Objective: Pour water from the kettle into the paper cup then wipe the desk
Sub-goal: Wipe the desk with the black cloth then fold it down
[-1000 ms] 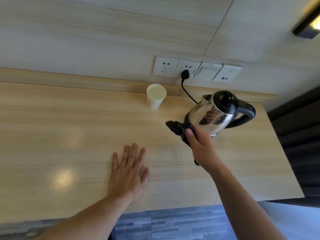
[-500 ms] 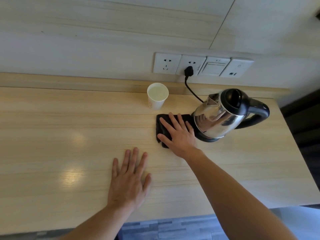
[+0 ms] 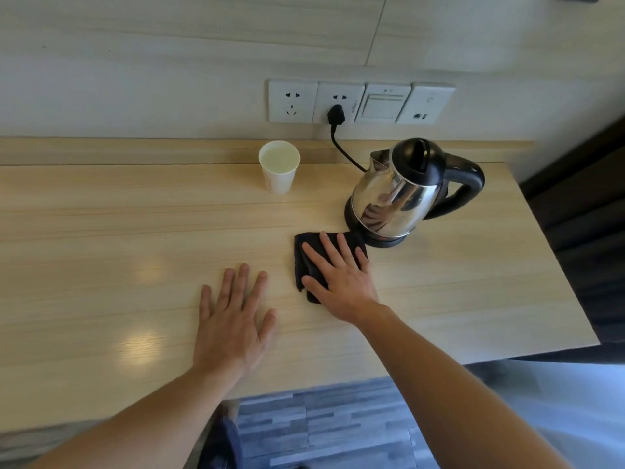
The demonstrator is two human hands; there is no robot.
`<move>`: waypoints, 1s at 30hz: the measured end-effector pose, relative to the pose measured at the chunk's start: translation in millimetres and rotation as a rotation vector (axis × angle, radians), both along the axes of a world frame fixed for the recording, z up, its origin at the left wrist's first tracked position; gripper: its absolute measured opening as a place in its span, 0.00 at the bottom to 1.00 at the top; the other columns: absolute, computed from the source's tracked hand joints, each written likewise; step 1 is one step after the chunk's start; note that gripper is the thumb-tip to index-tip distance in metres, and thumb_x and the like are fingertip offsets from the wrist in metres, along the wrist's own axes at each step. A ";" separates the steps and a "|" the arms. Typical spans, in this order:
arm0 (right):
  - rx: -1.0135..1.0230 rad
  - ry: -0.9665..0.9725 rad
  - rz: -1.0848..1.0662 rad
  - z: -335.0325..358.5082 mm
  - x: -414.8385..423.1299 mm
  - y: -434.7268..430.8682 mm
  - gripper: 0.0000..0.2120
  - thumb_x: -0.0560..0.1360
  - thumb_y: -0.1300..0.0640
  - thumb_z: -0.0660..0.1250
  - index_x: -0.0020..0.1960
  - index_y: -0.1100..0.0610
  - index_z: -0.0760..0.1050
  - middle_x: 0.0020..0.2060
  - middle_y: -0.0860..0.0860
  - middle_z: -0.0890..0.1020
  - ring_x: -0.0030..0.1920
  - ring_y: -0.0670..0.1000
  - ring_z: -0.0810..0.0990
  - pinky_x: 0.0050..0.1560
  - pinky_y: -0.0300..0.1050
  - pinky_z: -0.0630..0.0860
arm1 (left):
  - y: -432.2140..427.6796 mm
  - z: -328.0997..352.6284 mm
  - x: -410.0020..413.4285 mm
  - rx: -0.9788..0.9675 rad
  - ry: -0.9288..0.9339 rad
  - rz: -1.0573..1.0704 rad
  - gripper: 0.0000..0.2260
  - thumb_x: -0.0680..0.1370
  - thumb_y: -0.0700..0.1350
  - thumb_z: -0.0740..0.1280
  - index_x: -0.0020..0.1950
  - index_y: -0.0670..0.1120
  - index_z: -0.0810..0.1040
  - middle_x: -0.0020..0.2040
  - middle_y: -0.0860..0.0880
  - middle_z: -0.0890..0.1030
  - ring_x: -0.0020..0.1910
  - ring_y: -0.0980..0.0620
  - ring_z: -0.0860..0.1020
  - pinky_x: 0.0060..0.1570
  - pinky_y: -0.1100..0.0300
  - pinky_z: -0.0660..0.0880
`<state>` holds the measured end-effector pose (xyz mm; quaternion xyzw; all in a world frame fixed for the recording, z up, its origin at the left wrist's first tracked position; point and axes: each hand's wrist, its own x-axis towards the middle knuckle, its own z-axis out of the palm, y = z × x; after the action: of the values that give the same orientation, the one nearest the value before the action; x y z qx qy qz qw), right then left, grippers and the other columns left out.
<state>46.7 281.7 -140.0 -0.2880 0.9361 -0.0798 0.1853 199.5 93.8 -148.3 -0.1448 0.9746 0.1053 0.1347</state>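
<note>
Desk (image 3: 101,231) wiping is under way: the right hand (image 3: 338,279) presses flat, fingers spread, on a dark cloth (image 3: 304,262) lying on the wood. Just beyond that hand stands the kettle (image 3: 395,194) on its base, upright. Farther off, beyond the flat, empty left hand (image 3: 233,323), stands the paper cup (image 3: 279,167), filled with water.

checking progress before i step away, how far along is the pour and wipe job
The pour looks done: the paper cup holds water and the kettle stands upright on its base. Wiping is in hand: the right hand presses flat on the dark cloth just in front of the kettle, while the left hand rests flat on the desk. Left to do: wiping the other parts of the desk.
</note>
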 end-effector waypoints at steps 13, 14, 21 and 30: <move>-0.001 -0.018 0.009 -1.1 72.0 55.2 0.33 0.81 0.30 0.49 0.81 0.32 0.40 0.82 0.40 0.36 0.81 0.48 0.30 0.80 0.54 0.33 | 2.8 -2.6 0.2 -0.030 0.026 0.015 0.32 0.82 0.66 0.39 0.85 0.58 0.39 0.86 0.50 0.38 0.85 0.49 0.38 0.83 0.39 0.42; -0.009 -0.021 0.002 -1.3 77.1 58.0 0.32 0.82 0.30 0.49 0.81 0.32 0.41 0.82 0.40 0.37 0.81 0.48 0.30 0.80 0.54 0.34 | 3.1 -1.9 0.3 -0.031 0.026 0.018 0.32 0.82 0.66 0.40 0.85 0.58 0.39 0.86 0.50 0.38 0.85 0.49 0.38 0.83 0.39 0.42; -0.114 -0.038 -0.053 0.2 109.3 76.7 0.25 0.85 0.39 0.52 0.81 0.32 0.52 0.82 0.37 0.44 0.82 0.44 0.36 0.79 0.48 0.35 | 4.6 1.6 -0.8 -0.030 -0.023 0.019 0.32 0.83 0.65 0.39 0.85 0.57 0.36 0.86 0.50 0.36 0.85 0.48 0.36 0.83 0.38 0.40; -0.423 -0.195 -0.159 4.0 144.4 117.5 0.17 0.83 0.46 0.63 0.71 0.42 0.76 0.75 0.34 0.68 0.78 0.32 0.55 0.76 0.38 0.50 | 76.7 17.0 -18.2 0.128 0.079 -0.111 0.30 0.85 0.60 0.42 0.85 0.54 0.36 0.85 0.49 0.35 0.85 0.49 0.36 0.83 0.35 0.43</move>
<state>191.1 399.2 -136.0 -0.2367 0.8960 -0.3158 0.2033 181.2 170.5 -131.3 -0.0776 0.9769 0.1653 0.1108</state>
